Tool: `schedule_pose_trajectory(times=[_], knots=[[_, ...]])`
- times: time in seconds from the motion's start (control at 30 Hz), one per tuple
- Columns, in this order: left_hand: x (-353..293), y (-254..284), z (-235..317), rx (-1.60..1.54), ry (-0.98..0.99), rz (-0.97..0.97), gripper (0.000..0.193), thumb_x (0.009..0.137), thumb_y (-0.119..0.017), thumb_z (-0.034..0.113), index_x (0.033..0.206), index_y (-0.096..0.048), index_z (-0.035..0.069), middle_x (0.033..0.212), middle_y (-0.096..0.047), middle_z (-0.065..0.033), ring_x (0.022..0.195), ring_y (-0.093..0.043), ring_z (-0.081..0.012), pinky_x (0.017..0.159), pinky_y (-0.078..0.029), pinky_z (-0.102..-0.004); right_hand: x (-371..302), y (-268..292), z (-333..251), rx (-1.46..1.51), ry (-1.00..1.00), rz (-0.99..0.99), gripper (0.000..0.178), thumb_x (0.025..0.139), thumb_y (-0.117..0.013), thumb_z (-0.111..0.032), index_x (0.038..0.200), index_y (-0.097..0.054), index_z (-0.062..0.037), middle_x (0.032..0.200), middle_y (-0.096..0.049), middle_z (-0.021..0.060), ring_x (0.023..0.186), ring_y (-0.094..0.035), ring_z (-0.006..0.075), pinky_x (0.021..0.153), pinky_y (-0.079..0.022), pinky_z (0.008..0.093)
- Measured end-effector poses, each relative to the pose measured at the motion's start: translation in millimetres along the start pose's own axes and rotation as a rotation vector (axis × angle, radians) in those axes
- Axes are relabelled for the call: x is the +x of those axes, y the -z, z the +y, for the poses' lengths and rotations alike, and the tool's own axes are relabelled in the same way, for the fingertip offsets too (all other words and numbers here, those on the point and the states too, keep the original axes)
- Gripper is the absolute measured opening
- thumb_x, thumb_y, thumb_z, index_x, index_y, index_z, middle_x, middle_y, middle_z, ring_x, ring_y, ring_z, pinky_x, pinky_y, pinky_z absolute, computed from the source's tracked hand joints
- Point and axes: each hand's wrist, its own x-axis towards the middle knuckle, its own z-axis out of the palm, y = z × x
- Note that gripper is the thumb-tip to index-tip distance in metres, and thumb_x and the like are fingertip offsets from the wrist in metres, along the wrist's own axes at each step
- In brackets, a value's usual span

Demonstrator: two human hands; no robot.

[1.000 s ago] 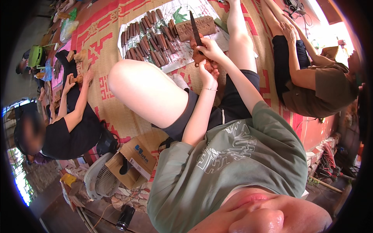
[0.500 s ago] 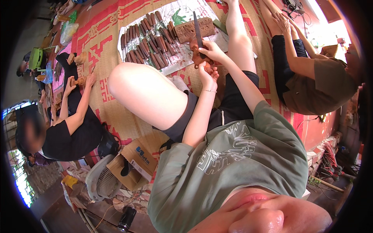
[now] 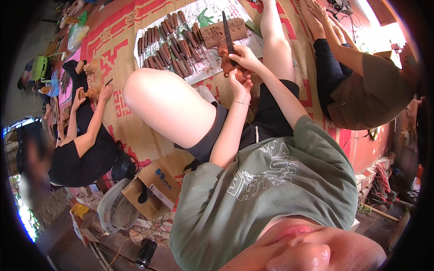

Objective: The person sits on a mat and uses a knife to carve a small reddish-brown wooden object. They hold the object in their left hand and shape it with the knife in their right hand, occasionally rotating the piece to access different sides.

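My left hand (image 3: pixel 240 86) is closed around the lower end of a reddish-brown carved wooden piece (image 3: pixel 224 58) in front of my lap. In my right hand (image 3: pixel 246 58) is a long, dark, flat file (image 3: pixel 227 34), its blade pointing away from me and lying across the carving. My fingers partly cover the carving, so its full shape is hidden. Just beyond it sits a carved wooden block (image 3: pixel 211 36). Several wooden-handled carving tools (image 3: pixel 184 49) lie in rows on a printed white sheet (image 3: pixel 205 77) to the left of the block.
A patterned straw mat (image 3: pixel 149 122) spreads beneath me. On the left, a person in black (image 3: pixel 86 158) handles a wooden piece (image 3: pixel 91 92); at right another person (image 3: pixel 366 97) sits close by. A cardboard box (image 3: pixel 153 185) and a fan (image 3: pixel 118 207) stand at my lower left.
The file has shifted slightly against the carving, with my right hand moving a little. Both hands keep their holds. The whole view has drifted slightly.
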Motion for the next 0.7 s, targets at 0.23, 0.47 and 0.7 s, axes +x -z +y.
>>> schedule_pose_trajectory(times=[0.23,0.47,0.7], knots=[[6,3,1,-0.026,-0.021,-0.038,0.029,0.076,-0.049,0.041,0.08,-0.051,0.012,0.063,-0.052,-0.0023,0.046,-0.046,-0.0112,0.042,-0.037,-0.0232,-8,-14,-8,0.198,-0.101,0.237,0.019,0.079,-0.06,-0.012,0.093,-0.059,0.0012,0.074,-0.062,0.011,0.064,-0.059,0.0136,0.06,-0.048,0.0276],[4,4,1,-0.013,0.006,-0.03,0.029,0.074,-0.051,0.04,0.08,-0.051,0.011,0.062,-0.052,-0.0027,0.046,-0.047,-0.0117,0.043,-0.039,-0.0226,4,-13,10,0.002,-0.113,0.315,0.025,0.078,-0.061,-0.014,0.099,-0.059,-0.0006,0.074,-0.062,0.0103,0.065,-0.057,0.0139,0.061,-0.047,0.0281],[1,7,1,-0.013,-0.004,0.03,0.032,0.071,-0.053,0.041,0.078,-0.05,0.009,0.061,-0.052,-0.0047,0.047,-0.048,-0.0126,0.044,-0.04,-0.0229,3,-1,0,-0.013,-0.125,0.151,0.027,0.077,-0.063,-0.015,0.1,-0.059,-0.0019,0.071,-0.058,0.0082,0.064,-0.052,0.0125,0.061,-0.044,0.0277]])
